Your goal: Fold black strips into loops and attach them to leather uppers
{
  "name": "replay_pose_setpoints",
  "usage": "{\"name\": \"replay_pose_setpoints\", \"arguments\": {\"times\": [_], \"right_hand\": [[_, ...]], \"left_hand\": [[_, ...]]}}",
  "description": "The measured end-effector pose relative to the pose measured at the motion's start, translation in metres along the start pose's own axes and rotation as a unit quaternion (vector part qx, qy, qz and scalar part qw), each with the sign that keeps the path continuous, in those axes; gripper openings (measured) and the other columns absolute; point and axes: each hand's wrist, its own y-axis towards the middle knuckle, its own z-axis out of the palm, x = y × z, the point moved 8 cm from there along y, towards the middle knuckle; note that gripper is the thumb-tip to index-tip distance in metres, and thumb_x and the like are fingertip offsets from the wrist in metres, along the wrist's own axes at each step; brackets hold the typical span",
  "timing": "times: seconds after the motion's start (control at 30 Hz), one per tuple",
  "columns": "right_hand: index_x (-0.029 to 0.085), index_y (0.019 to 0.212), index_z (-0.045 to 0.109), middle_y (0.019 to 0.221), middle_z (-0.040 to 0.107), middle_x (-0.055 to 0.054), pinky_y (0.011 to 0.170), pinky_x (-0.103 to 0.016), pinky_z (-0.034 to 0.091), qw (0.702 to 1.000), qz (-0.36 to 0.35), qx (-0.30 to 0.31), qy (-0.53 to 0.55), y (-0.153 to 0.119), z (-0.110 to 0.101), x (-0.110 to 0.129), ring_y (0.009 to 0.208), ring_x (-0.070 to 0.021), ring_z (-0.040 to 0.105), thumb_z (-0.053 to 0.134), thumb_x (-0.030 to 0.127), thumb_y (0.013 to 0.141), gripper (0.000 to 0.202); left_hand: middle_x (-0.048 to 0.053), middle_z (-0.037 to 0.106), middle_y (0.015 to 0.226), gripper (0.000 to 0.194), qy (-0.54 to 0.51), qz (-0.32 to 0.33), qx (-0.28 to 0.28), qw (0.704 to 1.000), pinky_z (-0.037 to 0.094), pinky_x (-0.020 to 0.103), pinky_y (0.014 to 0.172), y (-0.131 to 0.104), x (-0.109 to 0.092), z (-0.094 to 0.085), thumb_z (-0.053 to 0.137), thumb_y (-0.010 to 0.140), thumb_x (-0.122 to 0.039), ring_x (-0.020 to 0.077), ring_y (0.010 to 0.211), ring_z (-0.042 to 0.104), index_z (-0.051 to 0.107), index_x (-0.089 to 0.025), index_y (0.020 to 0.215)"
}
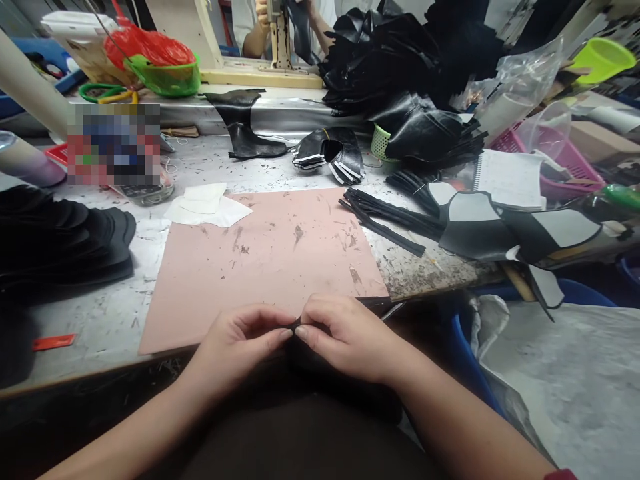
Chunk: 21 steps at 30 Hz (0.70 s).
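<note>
My left hand [250,333] and my right hand [345,333] meet at the front edge of the pink board [280,260]. Thumbs and fingertips of both are pinched together on the edge of a black leather-like piece [313,363]. That piece hangs down below my right hand, against dark clothing, and its full shape is hard to make out. Scraps of white sheet [210,203] lie on the board's far left corner. At its right edge rests a bundle of black strips [390,217].
Stacked black cut pieces [65,240] stand at the left. Black boot-shaped leather [243,123] and a banded bundle [330,153] lie at the back, before a large black heap [385,57]. A blue bin [463,347] is at the right. Across the table, another person's hand [256,33] is by a machine.
</note>
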Motion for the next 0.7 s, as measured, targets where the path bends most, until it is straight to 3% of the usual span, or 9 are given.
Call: {"name": "replay_pose_setpoints", "arguments": {"times": [0.2, 0.27, 0.4, 0.53, 0.7], "right_hand": [[0.018, 0.061, 0.047, 0.086, 0.053, -0.002, 0.066, -0.023, 0.04, 0.998, 0.0, -0.064, 0.029, -0.003, -0.012, -0.005, 0.072, -0.0116, 0.051, 0.056, 0.017, 0.074, 0.016], [0.018, 0.061, 0.047, 0.09, 0.055, -0.002, 0.067, -0.024, 0.04, 0.998, -0.003, -0.059, 0.024, -0.003, -0.012, -0.005, 0.075, -0.0119, 0.052, 0.056, 0.017, 0.075, 0.016], [0.018, 0.065, 0.05, 0.07, 0.056, 0.001, 0.06, -0.022, 0.038, 0.999, -0.012, -0.036, -0.012, -0.004, -0.01, -0.002, 0.067, -0.0119, 0.051, 0.055, 0.016, 0.076, 0.012], [0.017, 0.065, 0.05, 0.069, 0.054, 0.001, 0.058, -0.022, 0.036, 0.997, -0.039, -0.056, -0.04, -0.006, -0.013, 0.005, 0.064, -0.011, 0.049, 0.054, 0.017, 0.076, 0.011], [0.017, 0.062, 0.048, 0.066, 0.051, 0.001, 0.057, -0.021, 0.036, 0.997, -0.042, -0.06, -0.02, -0.008, -0.016, 0.004, 0.063, -0.0111, 0.047, 0.054, 0.016, 0.075, 0.014]], "left_hand": [[0.002, 0.07, 0.078, 0.017, 0.005, 0.0, -0.044, 0.999, 0.051, 0.026, 0.07, -0.002, 0.0, -0.003, 0.071, 0.063, -0.028, 0.0173, 0.075, 0.064, 0.065, -0.018, 0.075], [0.001, 0.069, 0.078, 0.021, 0.002, -0.01, -0.031, 0.999, 0.05, 0.025, 0.069, 0.0, -0.001, -0.002, 0.069, 0.064, -0.028, 0.0159, 0.074, 0.063, 0.064, -0.019, 0.082], [0.001, 0.067, 0.077, 0.033, 0.079, -0.038, 0.036, 0.996, 0.049, 0.027, 0.066, 0.007, -0.01, 0.003, 0.068, 0.063, -0.031, 0.0172, 0.072, 0.062, 0.063, -0.019, 0.094], [0.002, 0.068, 0.073, 0.017, 0.215, -0.022, 0.114, 0.97, 0.046, 0.026, 0.066, 0.012, -0.025, 0.012, 0.064, 0.065, -0.032, 0.0178, 0.071, 0.06, 0.068, -0.017, 0.071], [-0.001, 0.06, 0.056, 0.019, 0.222, -0.025, 0.107, 0.969, 0.041, 0.021, 0.053, 0.014, -0.029, 0.011, 0.064, 0.064, -0.034, 0.0127, 0.056, 0.052, 0.064, -0.016, 0.059]]}}
